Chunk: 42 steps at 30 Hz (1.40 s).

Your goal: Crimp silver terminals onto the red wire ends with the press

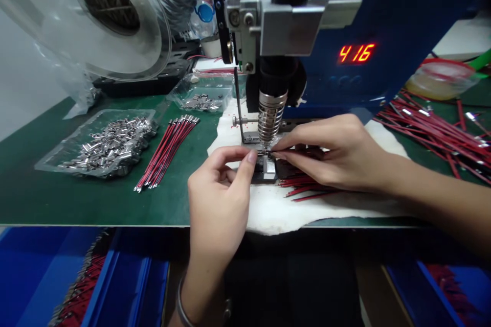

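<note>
Green bench (169,209): spreads left of and beneath the fingers.
Blue machine (383,20): behind the fingers, readout (356,53) 416.
White cloth (280,214): under both hands.
Left hand (222,184): thumb and forefinger clamped on small part (262,153).
Right hand (337,153): thumb and forefinger pinching its other end.
Small part: between fingertips, just under spring-wrapped tip (271,115); probably best held steady, skin clear.

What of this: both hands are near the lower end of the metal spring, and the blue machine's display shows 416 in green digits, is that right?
Only the colour is wrong: the head view shows the display reading 416 in red digits, not green. The left hand and right hand are near the lower end of the metal spring.
</note>
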Each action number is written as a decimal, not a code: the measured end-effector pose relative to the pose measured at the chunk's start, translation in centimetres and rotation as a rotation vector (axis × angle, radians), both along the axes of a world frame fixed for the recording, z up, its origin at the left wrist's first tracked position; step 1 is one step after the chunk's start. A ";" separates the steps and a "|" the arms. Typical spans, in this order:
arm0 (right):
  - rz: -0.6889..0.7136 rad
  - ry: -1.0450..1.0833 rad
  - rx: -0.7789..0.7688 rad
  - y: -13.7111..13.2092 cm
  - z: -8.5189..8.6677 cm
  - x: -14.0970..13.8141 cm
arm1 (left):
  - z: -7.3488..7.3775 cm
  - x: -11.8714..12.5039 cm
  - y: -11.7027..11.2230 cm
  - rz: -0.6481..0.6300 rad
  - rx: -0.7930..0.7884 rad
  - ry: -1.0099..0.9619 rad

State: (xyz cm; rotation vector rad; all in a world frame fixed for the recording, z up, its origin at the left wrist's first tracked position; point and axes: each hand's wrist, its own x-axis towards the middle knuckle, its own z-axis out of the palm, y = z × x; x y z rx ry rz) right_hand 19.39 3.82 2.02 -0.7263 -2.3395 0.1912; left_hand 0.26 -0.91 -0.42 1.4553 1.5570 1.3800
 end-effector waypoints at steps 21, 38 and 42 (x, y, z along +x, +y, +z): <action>0.012 -0.012 0.014 0.0 0.1 0.1 | 0.0 0.0 -0.2 0.022 -0.014 0.011; 0.035 -0.027 0.035 0.2 0.1 0.2 | 0.0 -0.1 -0.4 0.003 -0.002 0.003; 0.031 -0.036 0.055 0.2 0.0 0.2 | 0.3 0.1 -0.5 0.002 -0.003 -0.015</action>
